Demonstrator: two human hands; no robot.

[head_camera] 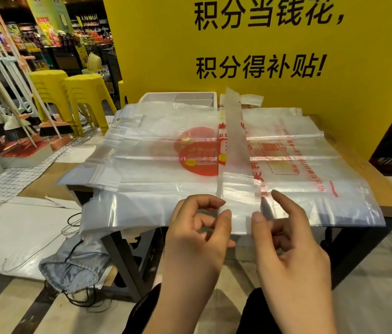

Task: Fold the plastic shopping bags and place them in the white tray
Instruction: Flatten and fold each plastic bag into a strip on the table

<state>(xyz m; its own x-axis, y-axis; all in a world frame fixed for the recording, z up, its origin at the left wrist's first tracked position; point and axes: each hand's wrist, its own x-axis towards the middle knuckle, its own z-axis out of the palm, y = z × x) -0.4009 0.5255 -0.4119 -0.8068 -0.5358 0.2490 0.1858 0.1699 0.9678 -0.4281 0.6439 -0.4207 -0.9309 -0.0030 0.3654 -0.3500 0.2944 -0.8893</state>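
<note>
Folding looks to be at the short-turn stage on one bag. The left hand [197, 227] pinches the left edge of the bag's near end between thumb and forefinger, with its other fingers curled loosely below. The right hand [286, 242] appears to pinch the right edge in the same way, thumb on the plastic and forefinger stretched beside it. Each grip is almost closed, with nothing but thin film in it.

The bag [233, 131] is narrowed into a long strip. Its near end sits between the two hands just past the tabletop's front edge, and a doubled band just beyond the fingertips suggests one turn has been made. From the grip the strip runs straight away, lying across a spread stack of flat bags [154, 153] that covers most of the tabletop [383, 179].

I judge that the next move is to turn the near end over again, away from the body. Both edges should be kept level so the slippery film does not skew.

The white tray [178, 96] stands at the far edge, well apart from the hands, its front partly covered by the stack. The strip's far end reaches just beside the tray's right side.
</note>
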